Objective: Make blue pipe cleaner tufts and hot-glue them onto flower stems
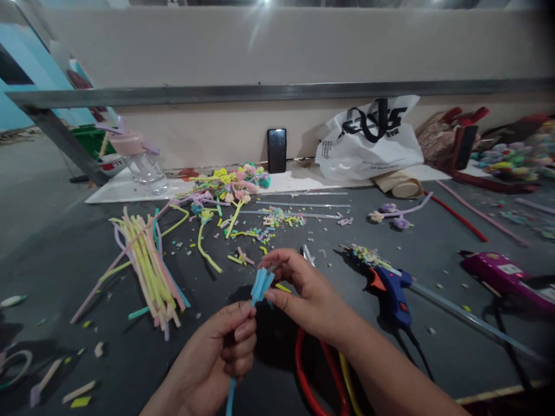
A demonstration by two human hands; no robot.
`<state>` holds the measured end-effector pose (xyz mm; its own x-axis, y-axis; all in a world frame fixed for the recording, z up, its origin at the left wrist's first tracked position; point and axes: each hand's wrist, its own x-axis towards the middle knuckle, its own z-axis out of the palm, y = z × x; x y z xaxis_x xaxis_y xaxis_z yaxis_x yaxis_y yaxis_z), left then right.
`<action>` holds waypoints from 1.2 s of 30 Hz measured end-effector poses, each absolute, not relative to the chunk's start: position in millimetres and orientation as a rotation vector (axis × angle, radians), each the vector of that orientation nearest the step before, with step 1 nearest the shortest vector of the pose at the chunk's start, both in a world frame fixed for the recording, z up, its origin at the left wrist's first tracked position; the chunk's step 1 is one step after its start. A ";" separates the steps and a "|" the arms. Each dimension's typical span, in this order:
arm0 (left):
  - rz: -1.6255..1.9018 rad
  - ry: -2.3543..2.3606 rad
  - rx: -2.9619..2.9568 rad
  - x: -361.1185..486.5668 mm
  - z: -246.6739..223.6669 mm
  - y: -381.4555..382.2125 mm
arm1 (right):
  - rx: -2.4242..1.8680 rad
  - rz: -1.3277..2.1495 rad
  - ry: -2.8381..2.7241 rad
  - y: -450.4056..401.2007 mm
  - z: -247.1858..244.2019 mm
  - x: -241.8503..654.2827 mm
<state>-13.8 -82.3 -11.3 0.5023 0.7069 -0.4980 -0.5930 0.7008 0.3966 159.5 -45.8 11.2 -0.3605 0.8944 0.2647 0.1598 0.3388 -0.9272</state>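
Apparently upright blue strip [261, 285], top rightward.

Sky-blue strip [261, 285], blue-and-orange glue gun [396, 296]

On the dark tabletop [130, 370] there lie a bundle of pastel stems [150, 266], one blue glue gun [398, 297], one purple glue gun [505, 271] and many small scraps [281, 218].

Head cam – POV facing fwd & down, fairly close over tabletop [351, 286].
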 end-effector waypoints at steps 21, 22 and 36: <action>0.779 0.696 0.304 -12.6 -8.2 -83.7 | -0.979 1.116 -1.741 -49.2 14.3 156.9; 0.784 0.702 0.323 -12.6 -6.0 -83.9 | -0.969 1.142 -1.736 -49.4 16.9 158.0; 1.282 1.572 1.441 -27.2 21.1 -88.0 | -1.543 0.335 -2.294 -39.1 -1.6 156.9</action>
